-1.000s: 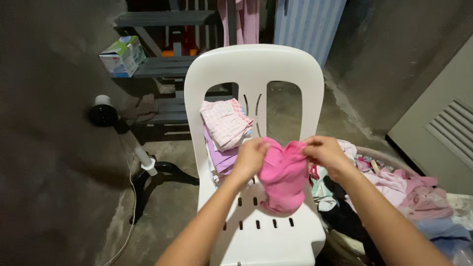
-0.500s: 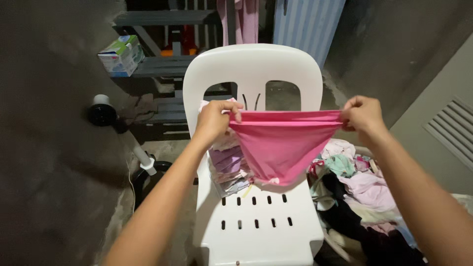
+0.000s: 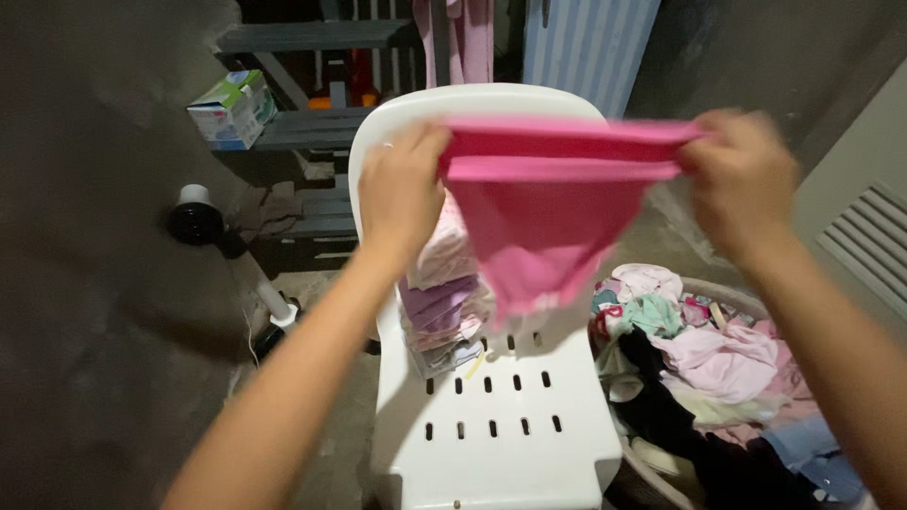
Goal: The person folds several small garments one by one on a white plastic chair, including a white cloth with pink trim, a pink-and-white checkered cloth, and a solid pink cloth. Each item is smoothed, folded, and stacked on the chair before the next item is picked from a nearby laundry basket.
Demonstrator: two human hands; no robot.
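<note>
Raised higher now, the pink garment stretches between both hands (left, right), each gripping an end.

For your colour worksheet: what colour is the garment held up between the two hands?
Pink, a darker band along the top edge of the garment; the head view shows it.

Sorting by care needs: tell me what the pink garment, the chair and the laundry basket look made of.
Pink garment: soft stretchy knit, matte; it pulls taut between left hand and right hand.
Chair: moulded white plastic, smooth with a slight sheen, slotted seat.
Laundry basket: pale rim, probably plastic; mostly hidden by clothes.
</note>
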